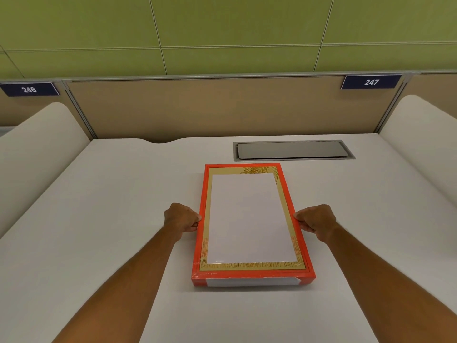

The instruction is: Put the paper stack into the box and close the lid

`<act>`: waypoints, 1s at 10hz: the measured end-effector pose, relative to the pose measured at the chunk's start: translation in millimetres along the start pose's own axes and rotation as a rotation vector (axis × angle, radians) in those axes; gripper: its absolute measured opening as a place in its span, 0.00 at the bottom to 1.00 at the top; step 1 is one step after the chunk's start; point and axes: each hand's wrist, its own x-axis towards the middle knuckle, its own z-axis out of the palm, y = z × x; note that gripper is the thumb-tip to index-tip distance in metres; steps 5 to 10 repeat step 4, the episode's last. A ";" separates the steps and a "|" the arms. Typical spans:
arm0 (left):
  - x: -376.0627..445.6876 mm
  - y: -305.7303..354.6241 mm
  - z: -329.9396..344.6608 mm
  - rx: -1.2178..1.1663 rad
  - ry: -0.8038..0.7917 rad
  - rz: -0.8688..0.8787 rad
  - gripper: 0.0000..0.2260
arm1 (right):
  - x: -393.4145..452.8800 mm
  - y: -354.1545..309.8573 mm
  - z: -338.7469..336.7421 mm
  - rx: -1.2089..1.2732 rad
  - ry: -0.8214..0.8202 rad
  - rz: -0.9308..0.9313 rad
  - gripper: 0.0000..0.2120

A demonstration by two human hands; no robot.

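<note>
Both bare forearms reach in from the near edge of the worktop (99, 194) and meet a flat red box (252, 282) lying lengthwise, its short end toward the viewer, somewhat right of the middle. Left hand (181, 217) is curled at the box's left long edge, fingertips and thumb pinching the red rim about halfway along; right hand (315, 221) mirrors it on the right long edge, fingers folded in and the thumb pressed to the rim. Each hand is nearly closed, gripping only the box edge. On the near end wall of the box a white strip shows between red corners; whether that is a label or paper edges cannot be told. On top, inside the red frame, runs a tan border with gold palm-leaf marks, and within it lies a white sheet, the paper (247, 216), filling most of the frame; whether it sits in the open box or on a shut lid cannot be told. Past the box's far end, near the far edge, a grey hatch (291, 150) is set flush in the worktop. Behind rises a tan partition (222, 107) bearing blue tags reading 246 (29, 89) and 247 (371, 82), with a green wall (222, 33) above.
</note>
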 end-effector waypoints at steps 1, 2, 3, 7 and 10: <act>-4.5 4.6 2.3 0.263 0.048 0.196 0.09 | -6.8 -2.3 6.1 -0.185 0.093 -0.123 0.13; -13.8 12.7 6.1 0.438 0.074 0.350 0.16 | -15.9 -6.6 15.3 -0.320 0.179 -0.259 0.22; -18.6 27.9 12.7 0.624 0.148 0.558 0.30 | -25.7 -20.9 25.0 -0.612 0.225 -0.456 0.37; -21.9 40.3 13.6 0.701 0.195 0.653 0.36 | -32.7 -35.7 30.9 -0.731 0.271 -0.591 0.41; -21.9 40.3 13.6 0.701 0.195 0.653 0.36 | -32.7 -35.7 30.9 -0.731 0.271 -0.591 0.41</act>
